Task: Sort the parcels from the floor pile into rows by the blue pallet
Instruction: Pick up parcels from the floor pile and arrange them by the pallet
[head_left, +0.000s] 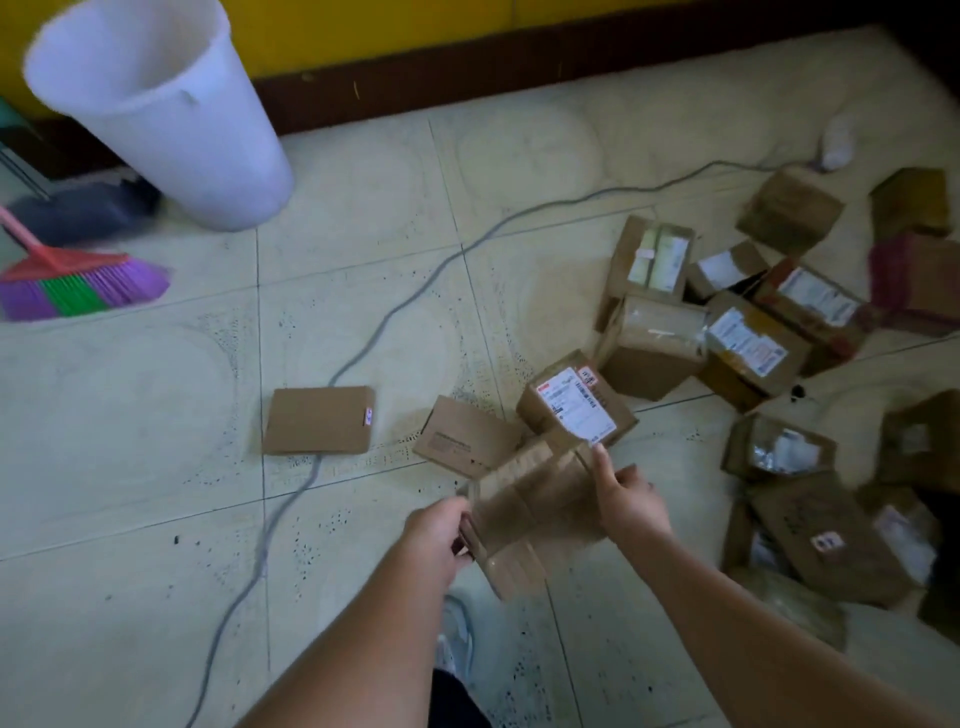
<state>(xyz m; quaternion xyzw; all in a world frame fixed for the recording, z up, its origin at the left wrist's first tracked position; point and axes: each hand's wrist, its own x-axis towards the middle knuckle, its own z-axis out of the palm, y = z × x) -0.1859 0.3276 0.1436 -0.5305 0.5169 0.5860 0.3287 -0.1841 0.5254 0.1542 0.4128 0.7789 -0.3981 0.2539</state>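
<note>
Both hands, left hand (439, 530) and right hand (631, 501), clamp the taped parcel (530, 512) by opposite ends, which could slip and drop onto the boxes at twelve o'clock

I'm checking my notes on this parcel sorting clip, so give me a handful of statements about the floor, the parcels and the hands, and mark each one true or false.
1. Both hands hold one cardboard parcel above the floor. True: the left hand grips its near end and the right hand its far side.
2. The white bucket lies tipped on its side. False: it stands upright, open end up.
3. A grey cable runs across the tiles and passes under the flat parcel lying apart from the pile. True.
4. The broom has plain black bristles. False: they are purple and green.
5. The labelled parcel just beyond the hands shows a white shipping label on top. True.
</note>
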